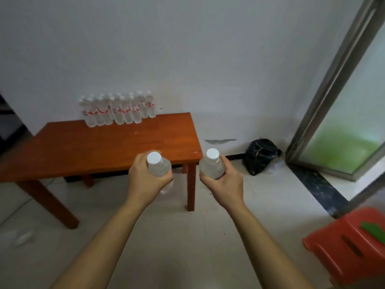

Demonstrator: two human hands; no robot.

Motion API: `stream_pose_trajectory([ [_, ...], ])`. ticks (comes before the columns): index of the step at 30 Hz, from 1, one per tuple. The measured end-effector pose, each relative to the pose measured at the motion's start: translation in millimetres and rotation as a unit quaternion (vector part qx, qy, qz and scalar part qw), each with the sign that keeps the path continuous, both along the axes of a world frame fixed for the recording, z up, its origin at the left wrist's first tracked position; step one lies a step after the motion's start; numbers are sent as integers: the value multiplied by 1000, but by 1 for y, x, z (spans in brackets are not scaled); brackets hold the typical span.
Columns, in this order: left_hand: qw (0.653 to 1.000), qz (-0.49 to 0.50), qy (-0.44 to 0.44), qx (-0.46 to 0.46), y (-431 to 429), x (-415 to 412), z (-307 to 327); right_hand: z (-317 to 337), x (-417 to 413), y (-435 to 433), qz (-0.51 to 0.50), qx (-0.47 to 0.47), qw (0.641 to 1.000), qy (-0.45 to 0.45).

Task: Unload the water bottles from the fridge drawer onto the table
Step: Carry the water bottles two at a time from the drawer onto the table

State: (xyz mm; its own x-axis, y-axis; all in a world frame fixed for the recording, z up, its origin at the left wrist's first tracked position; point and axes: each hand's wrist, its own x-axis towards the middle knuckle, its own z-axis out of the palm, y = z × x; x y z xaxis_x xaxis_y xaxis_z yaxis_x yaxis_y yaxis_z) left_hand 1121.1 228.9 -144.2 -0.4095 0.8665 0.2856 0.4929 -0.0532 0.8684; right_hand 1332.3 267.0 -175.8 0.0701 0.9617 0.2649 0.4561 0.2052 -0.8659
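Centre of frame, gripped upright.
Clear plastic white-capped water bottle (159,166) in curled fingers of left hand (145,180), second bottle (211,164) likewise in right hand (226,180), beside corner of orange wooden worktop (83,147); bottle cluster (118,110) upper left.

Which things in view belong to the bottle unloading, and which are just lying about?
Job: left hand gripping left bottle; right hand gripping right bottle; bottle row standing on the table.
Lying about: black bag on floor; red stool; door frame.

Black plastic bag (261,156) slumped on the tiled floor (187,236) beside a metal-framed glass door (352,130), red plastic stool (341,245) nearer.
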Motion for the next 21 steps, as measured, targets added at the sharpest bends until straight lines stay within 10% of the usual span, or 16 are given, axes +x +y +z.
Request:
stream_pose_trajectory([
  [21,998,32,57,8,350,-205,-5,-17,-219,398,74,-61,994,44],
])
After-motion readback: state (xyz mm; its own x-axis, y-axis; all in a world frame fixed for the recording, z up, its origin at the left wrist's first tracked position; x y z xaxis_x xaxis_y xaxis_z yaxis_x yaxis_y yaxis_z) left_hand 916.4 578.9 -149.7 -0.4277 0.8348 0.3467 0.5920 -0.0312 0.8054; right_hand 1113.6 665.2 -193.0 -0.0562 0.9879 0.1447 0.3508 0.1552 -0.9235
